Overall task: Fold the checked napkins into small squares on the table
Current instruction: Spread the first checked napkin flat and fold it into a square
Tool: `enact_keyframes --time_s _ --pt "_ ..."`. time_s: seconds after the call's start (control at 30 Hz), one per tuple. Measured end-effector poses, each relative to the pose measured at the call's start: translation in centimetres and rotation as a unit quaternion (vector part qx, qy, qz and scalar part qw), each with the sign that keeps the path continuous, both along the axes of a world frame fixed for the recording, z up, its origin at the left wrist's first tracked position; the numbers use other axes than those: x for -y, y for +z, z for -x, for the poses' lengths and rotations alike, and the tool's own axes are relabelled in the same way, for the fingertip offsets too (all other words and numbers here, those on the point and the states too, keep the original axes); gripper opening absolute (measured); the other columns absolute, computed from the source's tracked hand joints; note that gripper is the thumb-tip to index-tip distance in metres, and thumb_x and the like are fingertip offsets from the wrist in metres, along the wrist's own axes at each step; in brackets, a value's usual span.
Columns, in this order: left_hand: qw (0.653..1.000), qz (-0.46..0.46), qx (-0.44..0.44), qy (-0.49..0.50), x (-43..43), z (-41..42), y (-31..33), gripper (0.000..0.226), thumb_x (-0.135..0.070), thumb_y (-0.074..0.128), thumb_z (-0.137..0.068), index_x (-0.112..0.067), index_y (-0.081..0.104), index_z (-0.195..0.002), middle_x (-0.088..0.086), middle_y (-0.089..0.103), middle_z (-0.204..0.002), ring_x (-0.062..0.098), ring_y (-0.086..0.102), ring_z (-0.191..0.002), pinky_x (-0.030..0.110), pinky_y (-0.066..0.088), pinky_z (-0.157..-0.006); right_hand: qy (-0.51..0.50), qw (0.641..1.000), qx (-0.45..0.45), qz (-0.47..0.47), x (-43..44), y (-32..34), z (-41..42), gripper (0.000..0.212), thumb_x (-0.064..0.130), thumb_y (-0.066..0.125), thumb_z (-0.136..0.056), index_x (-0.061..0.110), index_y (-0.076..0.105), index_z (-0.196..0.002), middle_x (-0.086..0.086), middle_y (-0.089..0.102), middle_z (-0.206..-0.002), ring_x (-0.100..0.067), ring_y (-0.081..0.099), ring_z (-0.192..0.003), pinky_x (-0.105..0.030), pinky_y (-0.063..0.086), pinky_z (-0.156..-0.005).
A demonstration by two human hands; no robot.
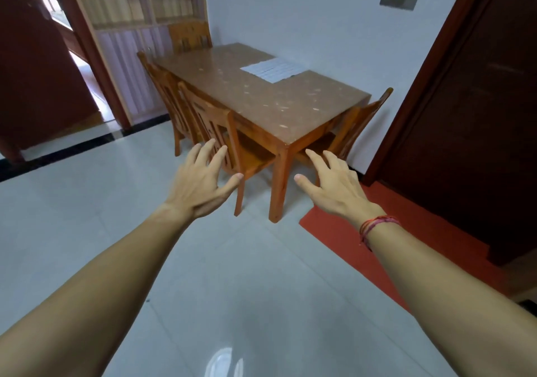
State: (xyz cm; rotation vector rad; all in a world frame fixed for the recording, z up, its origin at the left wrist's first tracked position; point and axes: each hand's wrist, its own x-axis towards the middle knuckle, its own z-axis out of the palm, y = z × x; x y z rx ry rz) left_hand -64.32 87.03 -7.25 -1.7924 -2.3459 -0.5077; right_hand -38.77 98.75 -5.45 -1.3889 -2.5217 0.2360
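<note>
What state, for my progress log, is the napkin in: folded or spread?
Spread: the napkin lies flat as one wide sheet on the table, untouched.

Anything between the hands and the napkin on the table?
Nothing on the table blocks the napkin. The left hand and right hand hang open over the floor, short of the table's near corner; chairs flank that corner.
</note>
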Motion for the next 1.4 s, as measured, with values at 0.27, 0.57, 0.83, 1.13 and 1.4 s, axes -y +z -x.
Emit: enact_keyframes --time_s 0.27,0.57,0.83,1.13,1.4 --pt "1.0 0.02 0.004 0.008 -12.1 6.6 -1.3 0.084 -0.077 0.021 -0.087 -0.022 0.024 -0.15 0.008 0.019 -0.159 0.033 0.015 -0.145 0.05 0.023 -0.116 0.004 1.0 -0.009 0.003 -12.2 -1.3 6.8 0.068 0.067 0.031 -0.088 0.037 0.018 -0.147 -0.01 0.021 -0.155 -0.031 0.02 -0.142 -0.054 0.022 -0.111" --pt "1.0 0.025 -0.016 0.004 -27.1 13.0 -0.9 0.081 -0.075 0.021 -0.089 -0.022 0.027 -0.15 0.007 0.023 -0.158 0.031 0.018 -0.144 0.05 0.025 -0.115 0.006 1.0 0.0 0.029 -27.6 -2.1 13.6 0.065 0.069 0.032 -0.087 0.04 0.02 -0.144 -0.009 0.024 -0.154 -0.032 0.023 -0.14 -0.052 0.024 -0.109" --pt "0.999 0.03 -0.002 0.017 -38.1 18.6 -0.8 0.082 -0.076 0.02 -0.088 -0.023 0.024 -0.15 0.006 0.019 -0.159 0.031 0.015 -0.145 0.049 0.021 -0.115 -0.002 0.998 0.017 0.057 -38.6 -1.8 19.4 0.069 0.073 0.029 -0.085 0.043 0.015 -0.146 -0.009 0.018 -0.157 -0.034 0.018 -0.143 -0.055 0.021 -0.113" --pt "0.999 0.031 -0.005 -0.008 -48.5 26.9 -1.7 0.076 -0.071 0.027 -0.09 -0.025 0.024 -0.15 0.005 0.018 -0.159 0.03 0.013 -0.146 0.048 0.022 -0.114 -0.017 0.998 0.02 0.055 -48.4 -3.6 27.9 0.068 0.072 0.029 -0.084 0.044 0.015 -0.145 -0.008 0.021 -0.155 -0.033 0.022 -0.141 -0.054 0.022 -0.11" --pt "0.997 0.063 -0.009 -0.034 -57.9 34.8 -2.6 0.078 -0.074 0.021 -0.089 -0.026 0.022 -0.151 0.005 0.016 -0.16 0.03 0.013 -0.146 0.047 0.021 -0.114 -0.053 0.998 0.016 0.044 -56.6 -3.8 34.1 0.068 0.07 0.032 -0.085 0.04 0.019 -0.145 -0.007 0.027 -0.152 -0.032 0.029 -0.138 -0.052 0.029 -0.109"
